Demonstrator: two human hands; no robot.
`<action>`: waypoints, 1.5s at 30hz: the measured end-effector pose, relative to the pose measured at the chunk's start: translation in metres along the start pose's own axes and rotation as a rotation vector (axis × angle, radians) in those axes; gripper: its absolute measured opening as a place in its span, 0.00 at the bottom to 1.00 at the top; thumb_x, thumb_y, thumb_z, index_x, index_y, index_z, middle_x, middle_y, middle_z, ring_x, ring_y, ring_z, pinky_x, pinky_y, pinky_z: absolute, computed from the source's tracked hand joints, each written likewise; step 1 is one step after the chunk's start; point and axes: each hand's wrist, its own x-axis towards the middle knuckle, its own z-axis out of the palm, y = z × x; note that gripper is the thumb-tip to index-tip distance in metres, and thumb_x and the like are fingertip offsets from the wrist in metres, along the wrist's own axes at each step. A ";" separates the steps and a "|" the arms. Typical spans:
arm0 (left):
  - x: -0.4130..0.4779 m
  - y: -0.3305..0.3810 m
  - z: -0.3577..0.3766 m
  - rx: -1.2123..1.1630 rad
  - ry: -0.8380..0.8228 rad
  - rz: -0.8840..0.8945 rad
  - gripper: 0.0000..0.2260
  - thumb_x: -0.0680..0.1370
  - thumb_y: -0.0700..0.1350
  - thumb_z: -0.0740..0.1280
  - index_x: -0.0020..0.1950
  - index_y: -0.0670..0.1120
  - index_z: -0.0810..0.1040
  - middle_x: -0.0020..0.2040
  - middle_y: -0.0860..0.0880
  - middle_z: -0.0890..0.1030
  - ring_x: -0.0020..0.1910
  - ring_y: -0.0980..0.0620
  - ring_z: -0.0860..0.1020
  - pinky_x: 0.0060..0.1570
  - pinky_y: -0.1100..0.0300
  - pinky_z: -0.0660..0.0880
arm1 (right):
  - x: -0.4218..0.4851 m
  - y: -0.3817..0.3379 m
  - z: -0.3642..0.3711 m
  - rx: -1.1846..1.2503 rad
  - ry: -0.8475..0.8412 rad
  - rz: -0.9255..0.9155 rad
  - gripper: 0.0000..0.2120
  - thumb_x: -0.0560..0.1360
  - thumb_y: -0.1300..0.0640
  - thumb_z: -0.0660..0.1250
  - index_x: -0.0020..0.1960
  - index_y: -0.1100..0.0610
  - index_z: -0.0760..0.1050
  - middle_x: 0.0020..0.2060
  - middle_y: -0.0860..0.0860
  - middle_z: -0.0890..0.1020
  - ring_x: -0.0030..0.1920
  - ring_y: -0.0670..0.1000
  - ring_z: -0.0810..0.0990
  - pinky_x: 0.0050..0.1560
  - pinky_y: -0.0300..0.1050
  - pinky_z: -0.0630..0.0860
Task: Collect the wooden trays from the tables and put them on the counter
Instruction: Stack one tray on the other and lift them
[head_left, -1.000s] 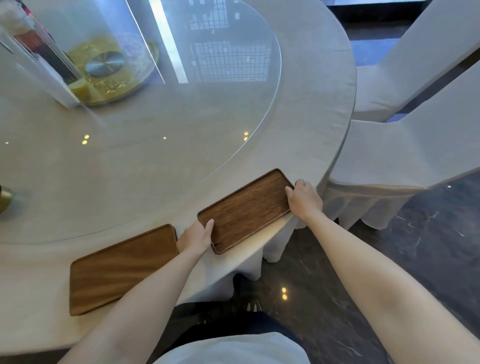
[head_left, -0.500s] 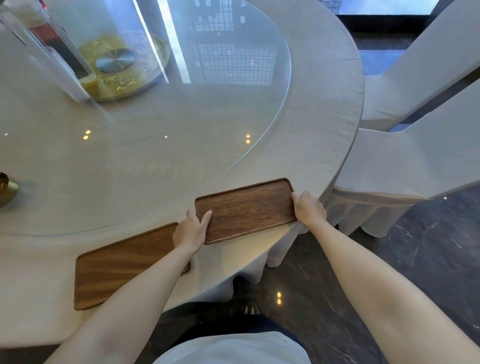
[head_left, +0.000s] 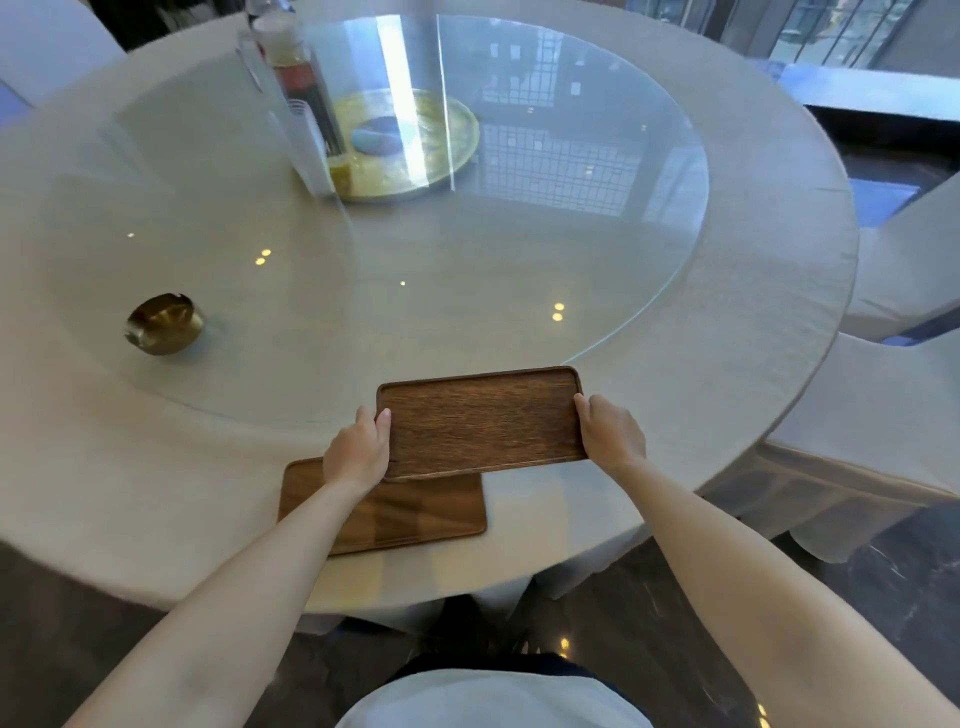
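I hold a dark wooden tray (head_left: 480, 421) by its two short ends, lifted off the round table (head_left: 769, 322). My left hand (head_left: 358, 449) grips its left end and my right hand (head_left: 608, 434) grips its right end. A second wooden tray (head_left: 415, 512) lies flat on the tablecloth near the front edge. The held tray overlaps its far right part, and my left forearm hides its left part.
A glass turntable (head_left: 519, 260) covers the table's middle, with a brass ashtray (head_left: 165, 323) at its left and a gold centre dish (head_left: 415, 140) beside a clear holder (head_left: 296, 98) at the back. Cloth-covered chairs (head_left: 893, 405) stand to the right. Dark floor lies below.
Both hands lifted the right tray off the cloth and carried it left, so it now overlaps the second tray. The view has shifted to show more of the table.
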 end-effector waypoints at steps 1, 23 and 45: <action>0.000 -0.012 -0.005 -0.001 0.004 -0.017 0.19 0.81 0.52 0.49 0.49 0.38 0.70 0.47 0.36 0.79 0.42 0.40 0.74 0.39 0.53 0.66 | -0.003 -0.010 0.007 -0.008 -0.005 -0.016 0.21 0.80 0.47 0.46 0.38 0.59 0.66 0.40 0.60 0.77 0.42 0.60 0.75 0.40 0.48 0.67; -0.012 -0.143 -0.018 0.146 -0.166 -0.071 0.19 0.81 0.50 0.46 0.54 0.39 0.70 0.51 0.37 0.79 0.49 0.38 0.77 0.40 0.54 0.67 | -0.067 -0.073 0.091 -0.254 -0.086 -0.135 0.23 0.81 0.48 0.45 0.46 0.61 0.72 0.43 0.59 0.81 0.43 0.60 0.79 0.36 0.46 0.68; -0.011 -0.155 -0.012 0.107 -0.223 -0.089 0.19 0.81 0.51 0.45 0.60 0.41 0.68 0.54 0.38 0.79 0.52 0.38 0.76 0.44 0.53 0.68 | -0.071 -0.081 0.095 -0.259 -0.165 -0.060 0.20 0.81 0.48 0.45 0.50 0.61 0.70 0.46 0.60 0.81 0.46 0.61 0.79 0.40 0.49 0.71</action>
